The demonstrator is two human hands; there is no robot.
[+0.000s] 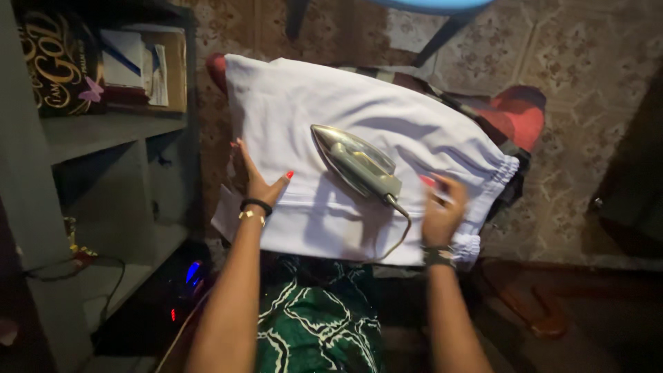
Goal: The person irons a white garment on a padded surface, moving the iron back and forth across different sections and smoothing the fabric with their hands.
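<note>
1. So, white cloth [359, 138] spread flat over a padded board, elastic waistband end toward the right hand [442, 211].
2. Iron [359, 166] sitting flat mid-cloth, nose pointing away, cord [399, 231] trailing off the near edge.
3. Left hand [257, 181] left of the iron, palm down on the cloth edge, fingers spread, gripping nothing.
4. Right hand just right of the iron's heel, blurry, fingers curled over the cloth; can't tell if pinching anything.
5. Shelf [103, 131] further left of the iron.
</note>
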